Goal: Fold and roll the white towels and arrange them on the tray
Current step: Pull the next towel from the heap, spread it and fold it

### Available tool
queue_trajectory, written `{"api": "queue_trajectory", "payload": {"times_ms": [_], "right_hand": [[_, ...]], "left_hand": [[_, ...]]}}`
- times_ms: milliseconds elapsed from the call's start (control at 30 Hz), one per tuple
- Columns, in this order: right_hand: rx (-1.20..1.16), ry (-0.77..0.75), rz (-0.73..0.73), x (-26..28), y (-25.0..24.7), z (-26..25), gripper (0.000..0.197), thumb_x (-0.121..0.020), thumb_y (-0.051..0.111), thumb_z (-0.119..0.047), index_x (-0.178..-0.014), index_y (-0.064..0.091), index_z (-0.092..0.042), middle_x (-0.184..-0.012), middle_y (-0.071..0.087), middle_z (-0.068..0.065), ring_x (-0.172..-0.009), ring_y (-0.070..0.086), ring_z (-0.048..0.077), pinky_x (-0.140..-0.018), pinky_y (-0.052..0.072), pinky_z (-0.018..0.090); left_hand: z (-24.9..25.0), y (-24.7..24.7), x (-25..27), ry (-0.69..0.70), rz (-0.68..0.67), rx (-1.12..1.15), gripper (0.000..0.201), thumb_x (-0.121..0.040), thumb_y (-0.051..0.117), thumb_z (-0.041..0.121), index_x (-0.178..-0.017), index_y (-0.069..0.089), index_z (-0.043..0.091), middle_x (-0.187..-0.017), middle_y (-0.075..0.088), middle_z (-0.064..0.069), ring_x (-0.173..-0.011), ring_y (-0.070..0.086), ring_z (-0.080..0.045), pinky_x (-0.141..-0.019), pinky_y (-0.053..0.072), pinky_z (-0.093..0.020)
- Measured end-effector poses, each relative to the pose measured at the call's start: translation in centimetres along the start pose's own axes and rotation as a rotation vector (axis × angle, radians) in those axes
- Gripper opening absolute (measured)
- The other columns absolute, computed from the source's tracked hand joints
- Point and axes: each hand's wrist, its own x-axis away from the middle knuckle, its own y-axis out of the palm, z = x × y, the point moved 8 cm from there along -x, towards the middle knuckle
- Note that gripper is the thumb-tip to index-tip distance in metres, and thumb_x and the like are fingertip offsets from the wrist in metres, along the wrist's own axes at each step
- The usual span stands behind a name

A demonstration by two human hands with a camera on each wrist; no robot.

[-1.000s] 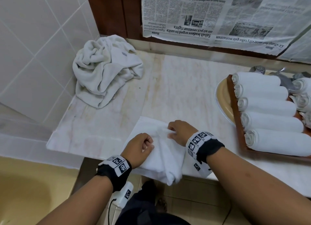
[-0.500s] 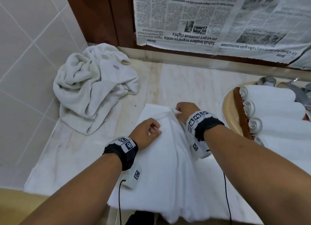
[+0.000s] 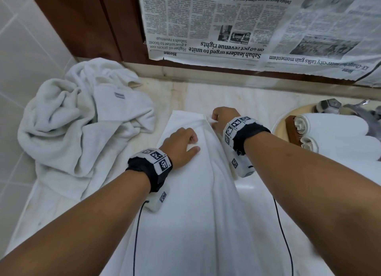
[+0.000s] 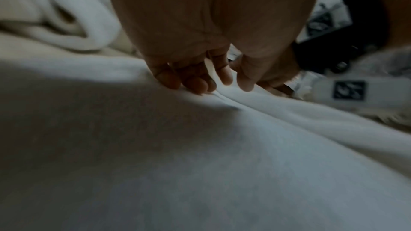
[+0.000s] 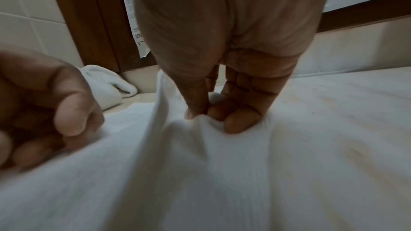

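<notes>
Towel [image 3: 191, 203] drawn further up, soft terry, right hand [image 3: 223, 119] pinching corner, apparently

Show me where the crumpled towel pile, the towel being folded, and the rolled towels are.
crumpled towel pile [image 3: 82, 127], head view, middle of the heap.
towel being folded [image 3: 195, 213], head view, flat middle of the cloth.
rolled towels [image 3: 334, 129], head view, side of the top roll.

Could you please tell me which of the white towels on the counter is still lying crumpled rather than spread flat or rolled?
The crumpled towel in the left corner by the tiled wall; the flat towel lies under both hands.
</notes>
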Motion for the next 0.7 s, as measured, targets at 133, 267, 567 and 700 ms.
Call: {"api": "queue_trajectory", "payload": {"times_ms": [133, 267, 567, 700], "right_hand": [[-0.017, -0.024, -0.010, -0.9, -0.1, 0.7, 0.013, -0.087, 0.071, -0.022, -0.088, 0.059, -0.017, -0.094, 0.059, -0.001, -0.088, 0.057, 0.020, -0.071, 0.041, 0.026], [-0.080, -0.051, -0.014, -1.2, 0.3, 1.4, 0.017, -0.082, 0.077, -0.026, -0.089, 0.064, -0.017, -0.092, 0.064, -0.002, -0.082, 0.060, 0.018, -0.073, 0.048, 0.026], [0.018, -0.200, -0.058, -0.7, 0.4, 1.9, 0.025, -0.090, 0.071, -0.028, -0.110, 0.066, -0.013, -0.118, 0.064, 0.004, -0.102, 0.060, 0.023, -0.079, 0.042, 0.025], [0.067, -0.264, -0.075, -0.5, 0.4, 1.3, 0.033, -0.094, 0.066, -0.028, -0.121, 0.062, -0.010, -0.128, 0.059, 0.006, -0.116, 0.057, 0.027, -0.086, 0.042, 0.027]], "left_hand": [[5.1, 1.9, 0.5, 0.310, -0.088, -0.281, 0.030, -0.090, 0.056, 0.013, -0.118, 0.049, 0.022, -0.143, 0.035, 0.003, -0.109, 0.051, -0.026, -0.085, 0.050, -0.044], [7.1, 4.5, 0.9, 0.298, -0.311, -0.512, 0.058, -0.082, 0.051, -0.002, -0.133, 0.038, 0.022, -0.151, 0.028, 0.004, -0.097, 0.058, -0.031, -0.075, 0.051, -0.043], [7.2, 4.9, 5.7, -0.096, -0.454, -0.540, 0.027, -0.084, 0.051, 0.012, -0.110, 0.048, 0.023, -0.096, 0.052, -0.004, -0.081, 0.053, -0.026, -0.070, 0.045, -0.033], [5.5, 5.0, 11.1, -0.332, -0.325, -0.419, 0.014, -0.097, 0.040, 0.030, -0.094, 0.050, 0.019, -0.101, 0.060, -0.007, -0.086, 0.056, -0.024, -0.078, 0.048, -0.035]]}}
